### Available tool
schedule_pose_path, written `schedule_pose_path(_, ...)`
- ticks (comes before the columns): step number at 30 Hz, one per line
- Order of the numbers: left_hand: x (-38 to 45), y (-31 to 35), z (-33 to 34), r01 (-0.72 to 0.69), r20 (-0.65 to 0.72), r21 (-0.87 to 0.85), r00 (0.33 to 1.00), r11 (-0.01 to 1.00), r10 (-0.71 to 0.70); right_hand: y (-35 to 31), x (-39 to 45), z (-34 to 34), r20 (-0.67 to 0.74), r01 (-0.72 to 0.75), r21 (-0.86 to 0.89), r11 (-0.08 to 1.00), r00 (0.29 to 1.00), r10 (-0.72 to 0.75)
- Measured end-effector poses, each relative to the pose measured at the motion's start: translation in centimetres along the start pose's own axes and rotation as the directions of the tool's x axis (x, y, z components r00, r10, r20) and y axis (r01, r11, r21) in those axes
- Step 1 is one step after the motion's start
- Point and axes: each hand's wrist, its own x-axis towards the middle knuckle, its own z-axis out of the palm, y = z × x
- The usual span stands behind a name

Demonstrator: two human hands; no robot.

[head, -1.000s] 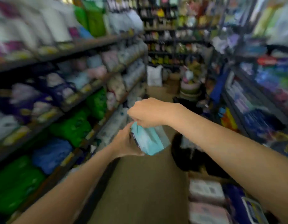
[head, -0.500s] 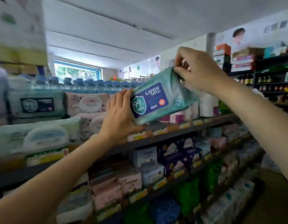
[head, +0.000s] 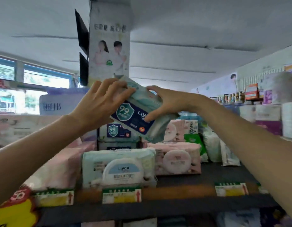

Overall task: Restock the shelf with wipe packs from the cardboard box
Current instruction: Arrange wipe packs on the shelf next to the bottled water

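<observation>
Lifting a wipe pack (head: 138, 117) to the stack (head: 118, 133).
It is gripped by both the left hand (head: 102, 104) and the right hand (head: 165, 102); it should be laid flat.

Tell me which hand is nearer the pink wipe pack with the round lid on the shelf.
Right. The right hand holds the teal pack almost straight above the pink wipe pack; the left hand grips the teal pack's other end, farther left.

- Dark shelf (head: 199, 179); price tags (head: 121, 196) along its front edge.
- Teal wipe pack (head: 118, 167) at front; pink pack (head: 177, 158) just beside it.
- 2 blue-label packs (head: 117, 133) stacked behind.
</observation>
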Motion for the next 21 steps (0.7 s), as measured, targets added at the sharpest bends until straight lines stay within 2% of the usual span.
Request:
schedule_pose_path(2, -0.9, -0.5, 1.1, 0.005, 0.052, 0.047, 0.999, 0.999, -0.008, 1.0, 2.9, 1.4, 0.011, 0.096, 0.069, 0.993, 0.995, -0.097)
schedule_pose_path(5, -2.3, -1.4, 2.8, 0.018, 0.182, 0.043, 0.983, 0.999, -0.026, 1.9, 6.9, 2.7, 0.004, 0.212, 0.077, 0.974, 0.977, -0.213)
schedule_pose_path(8, -3.4, -2.8, 4.2, 0.004, 0.325, -0.04, 0.946, 0.999, 0.009, 2.8, 10.4, 4.4, 0.05, 0.307, -0.023, 0.951, 0.951, -0.306)
schedule_pose_path(10, -3.7, -3.0, 4.8, 0.037, 0.396, -0.108, 0.918, 0.993, 0.009, 3.4, 11.9, 6.1, 0.143, 0.332, -0.082, 0.94, 0.937, -0.318)
schedule_pose_path(12, -3.4, -2.4, 5.3, 0.073, 0.514, -0.136, 0.858, 0.988, 0.007, 4.3, 12.7, 8.2, 0.256, 0.339, -0.074, 0.938, 0.915, -0.311)
schedule_pose_path(15, -3.2, -1.7, 6.9, 0.214, 0.729, -0.169, 0.684, 0.962, -0.024, 6.3, 13.1, 10.5, 0.3, 0.35, -0.041, 0.936, 0.898, -0.323)
schedule_pose_path(16, -2.8, -1.6, 7.3, 0.255, 0.751, -0.177, 0.659, 0.951, -0.037, 6.8, 13.2, 10.7, 0.295, 0.358, -0.034, 0.933, 0.895, -0.333)
schedule_pose_path(21, -1.4, -1.1, 8.6, 0.365, 0.786, -0.243, 0.616, 0.899, -0.038, 7.4, 13.8, 10.1, 0.266, 0.377, -0.005, 0.926, 0.893, -0.362)
